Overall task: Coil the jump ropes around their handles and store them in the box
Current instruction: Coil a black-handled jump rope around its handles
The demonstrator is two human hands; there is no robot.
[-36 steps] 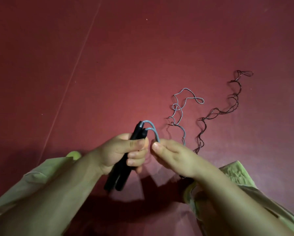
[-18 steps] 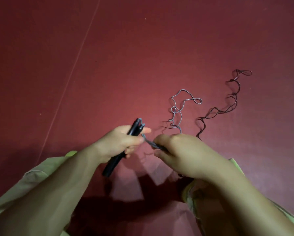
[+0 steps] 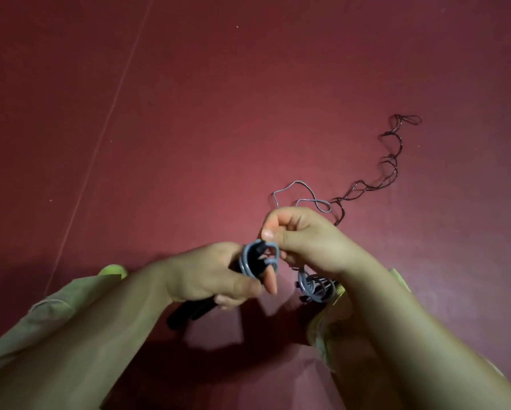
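Around the black handles (image 3: pixel 195 309) gripped in the left hand (image 3: pixel 215 276), grey rope (image 3: pixel 250 257) now lies in a couple of turns, newly laid by the pinching right hand (image 3: pixel 304 238), so coiling has started; no box shows.

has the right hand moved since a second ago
Yes. The right hand has risen up the frame toward the dark rope lying on the floor, looping grey rope round the black handles.

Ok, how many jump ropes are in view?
3: grey rope on the handles in the left hand; dark rope loose on the floor, far right; grey coiled bundle under the right hand, partly hidden.
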